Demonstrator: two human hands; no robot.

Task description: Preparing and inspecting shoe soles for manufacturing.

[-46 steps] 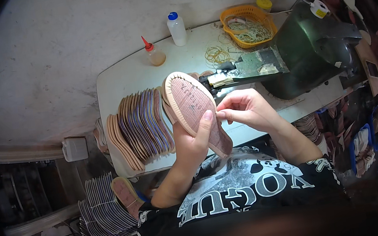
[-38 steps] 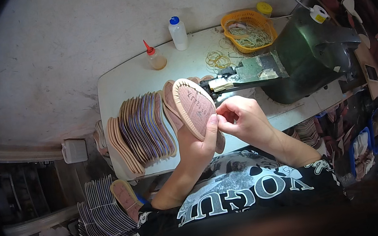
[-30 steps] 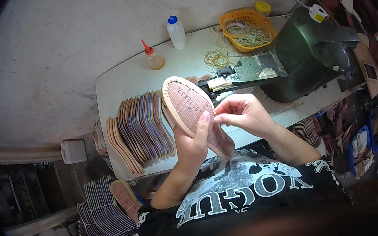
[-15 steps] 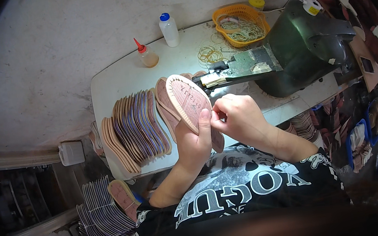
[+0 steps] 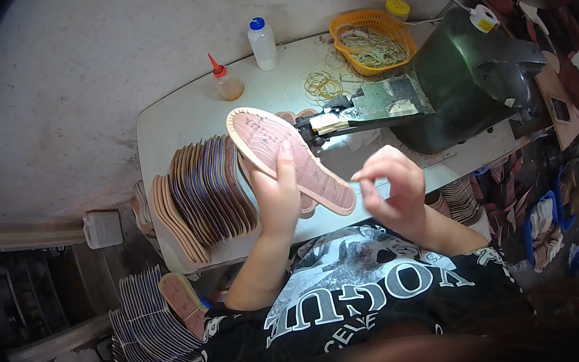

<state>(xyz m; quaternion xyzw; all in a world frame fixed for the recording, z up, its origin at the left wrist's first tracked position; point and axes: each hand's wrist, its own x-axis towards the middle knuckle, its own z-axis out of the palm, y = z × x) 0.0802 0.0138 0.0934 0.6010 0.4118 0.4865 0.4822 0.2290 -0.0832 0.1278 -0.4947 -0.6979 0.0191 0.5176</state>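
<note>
My left hand (image 5: 279, 199) holds a pink shoe insole (image 5: 286, 158) with a tan edge, tilted up above the white table (image 5: 181, 118). Its thumb lies across the insole's face. My right hand (image 5: 388, 185) hovers just right of the insole's heel end, fingers curled, thumb and forefinger pinched close together; I cannot see anything between them. A fanned row of similar insoles (image 5: 199, 194) leans on the table left of my left hand.
A dark green sewing machine (image 5: 471, 77) stands at the right, its arm (image 5: 361, 108) reaching toward the insole. An orange basket of rubber bands (image 5: 370, 40), loose rubber bands (image 5: 324, 86), a white bottle (image 5: 261, 43) and a red-tipped glue bottle (image 5: 225, 80) stand behind. More insoles (image 5: 154, 326) are stacked below left.
My right hand has let go of the insole and drawn away to the right. My left hand still holds the insole, now tilted flatter.
</note>
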